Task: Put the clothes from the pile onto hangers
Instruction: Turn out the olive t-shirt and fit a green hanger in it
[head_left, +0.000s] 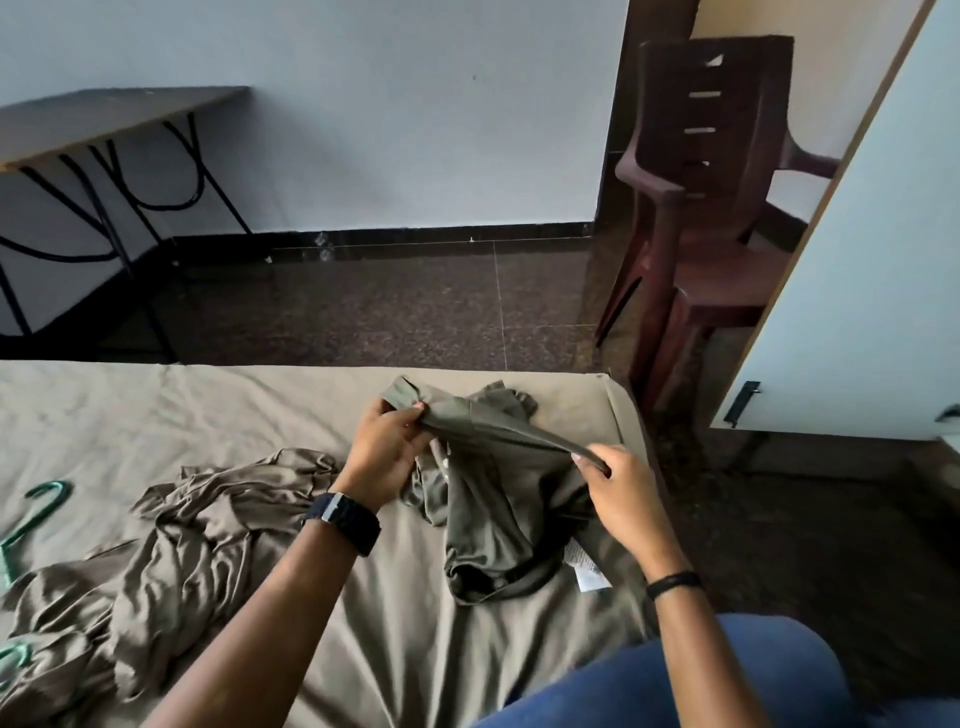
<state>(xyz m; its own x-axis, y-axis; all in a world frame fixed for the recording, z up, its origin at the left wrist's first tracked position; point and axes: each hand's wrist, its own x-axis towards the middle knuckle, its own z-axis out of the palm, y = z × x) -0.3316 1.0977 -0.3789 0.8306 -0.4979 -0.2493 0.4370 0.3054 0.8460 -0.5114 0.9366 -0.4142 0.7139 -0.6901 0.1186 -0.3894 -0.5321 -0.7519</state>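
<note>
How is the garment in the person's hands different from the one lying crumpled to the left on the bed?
The olive garment is darker and greener; the tan garment is lighter and brownish. The olive one is stretched between the left hand and right hand; the tan one lies untouched. A white label shows only on the olive one. Both are off hangers.

Olive garment (498, 499), centre of frame: thin knit cloth, smooth, faint sheen along the stretched edge; white paper-like care label (587, 569) at lower right hem. Brown garment (197, 525), lower left: silky cloth, glossy on the creases. Bed sheet (208, 410): matt beige woven cloth, lightly wrinkled. Green hangers (36, 512), far left: smooth plastic. Chair (706, 208), upper right: moulded brown plastic, semi-gloss. Floor (395, 312): polished speckled stone, reflective. Table (104, 119), upper left: matt board top, black metal legs. Watch strap (345, 522): black, textured, matt.
</note>
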